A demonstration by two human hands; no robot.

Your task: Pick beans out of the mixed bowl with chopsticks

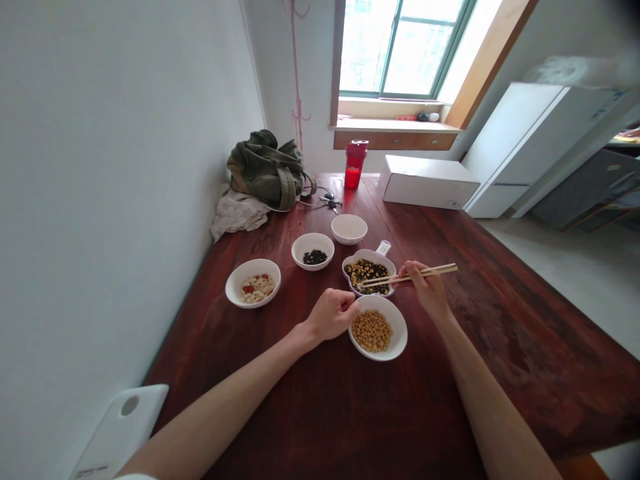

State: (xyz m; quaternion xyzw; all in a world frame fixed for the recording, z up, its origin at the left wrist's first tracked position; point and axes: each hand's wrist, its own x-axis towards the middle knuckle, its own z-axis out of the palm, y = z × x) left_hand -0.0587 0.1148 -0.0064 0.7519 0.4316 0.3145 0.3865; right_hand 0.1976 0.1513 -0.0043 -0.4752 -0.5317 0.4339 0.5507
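My right hand [425, 287] holds a pair of chopsticks [435, 270], whose tips reach into a purple-rimmed, handled dish [344, 275] of mixed dark and yellow beans. Closed at the left rim of a white bowl [399, 337] is my left hand [334, 313], its thumb and curled fingers gripping the edge. Yellow soybeans [371, 331] fill the bottom of that bowl. Farther left stands a white bowl [235, 287] with pale and reddish nuts. Another white bowl [313, 241] contains black beans [315, 257]. Behind the dish, a white bowl [349, 228] shows nothing inside.
At the table's far side are a green bag [267, 170] on a pale cloth [239, 212], keys [330, 201], a red bottle [355, 165] and a white box [430, 181]. A wall borders the left edge. A white board-like object [123, 427] stands at lower left.
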